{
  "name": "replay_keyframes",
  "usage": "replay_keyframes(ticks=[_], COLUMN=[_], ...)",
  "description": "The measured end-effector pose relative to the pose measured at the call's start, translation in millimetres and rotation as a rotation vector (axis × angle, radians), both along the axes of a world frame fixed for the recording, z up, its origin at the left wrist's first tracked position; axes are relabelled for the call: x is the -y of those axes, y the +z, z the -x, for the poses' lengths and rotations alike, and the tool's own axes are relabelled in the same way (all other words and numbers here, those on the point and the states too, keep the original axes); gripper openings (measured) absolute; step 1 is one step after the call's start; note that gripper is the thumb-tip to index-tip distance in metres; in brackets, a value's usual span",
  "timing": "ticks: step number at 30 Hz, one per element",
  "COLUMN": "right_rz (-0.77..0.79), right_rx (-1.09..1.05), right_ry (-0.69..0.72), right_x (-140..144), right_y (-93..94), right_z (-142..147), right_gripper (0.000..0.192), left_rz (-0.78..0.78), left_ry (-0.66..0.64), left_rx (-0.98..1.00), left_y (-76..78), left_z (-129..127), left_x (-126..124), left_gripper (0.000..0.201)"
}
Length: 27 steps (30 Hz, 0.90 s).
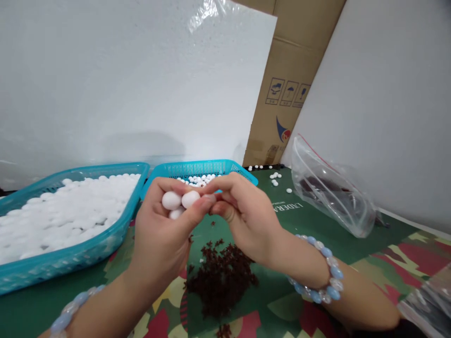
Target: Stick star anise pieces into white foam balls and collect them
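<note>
My left hand [160, 239] is raised over the table and cups three white balls [171, 200] against its fingers. My right hand [243, 213] meets it from the right, its fingertips pinched at the ball [190, 198] nearest the left thumb; whether something small sits in that pinch is hidden. Below both hands lies a heap of small dark brown pieces [220, 274] on the patterned green cloth [306, 220]. A bead bracelet [326, 272] circles my right wrist, and another shows on the left wrist.
A large teal basket [73, 256] full of white balls stands at the left. Behind the hands a smaller teal basket [197, 167] holds small white beads, and a few beads [275, 177] lie loose nearby. A clear plastic bag [331, 192] with dark pieces lies at right. Cardboard and white boards stand behind.
</note>
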State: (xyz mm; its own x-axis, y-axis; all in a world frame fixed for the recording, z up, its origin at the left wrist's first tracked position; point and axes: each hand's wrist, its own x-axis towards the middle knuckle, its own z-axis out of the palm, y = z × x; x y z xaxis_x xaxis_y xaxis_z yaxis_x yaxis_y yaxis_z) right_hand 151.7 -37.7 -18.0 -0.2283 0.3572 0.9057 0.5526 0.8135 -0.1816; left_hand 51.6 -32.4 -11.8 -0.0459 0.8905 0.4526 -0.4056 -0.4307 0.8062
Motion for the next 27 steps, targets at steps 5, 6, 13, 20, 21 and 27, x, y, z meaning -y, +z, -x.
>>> replay_keyframes(ticks=[5, 6, 13, 20, 21, 27], right_rz=[-0.064, -0.073, 0.514, 0.711, 0.715, 0.743], right_rx=[0.065, 0.045, 0.381, 0.686, 0.693, 0.618], right_ry=[-0.113, -0.11, -0.139, -0.034, -0.039, -0.054], right_x=[-4, -6, -58, -91, -91, -87], right_y=[-2.4, -1.5, -24.3, -71.7, -73.5, -73.2], right_z=[1, 0, -20, -24, -24, -27], right_gripper=[0.024, 0.025, 0.017, 0.017, 0.017, 0.016], left_rz=[-0.021, -0.029, 0.027, 0.226, 0.238, 0.293], left_ry=[-0.033, -0.035, 0.106, 0.189, 0.185, 0.175], left_rx=[-0.018, -0.016, -0.057, -0.297, -0.336, -0.557], left_y=[5.3, 6.5, 6.0, -3.7, -3.4, -1.4], left_z=[2, 2, 11, 19, 18, 12], left_x=[-2, -3, -32, -75, -79, -108], left_gripper=[0.018, 0.018, 0.021, 0.02, 0.02, 0.011])
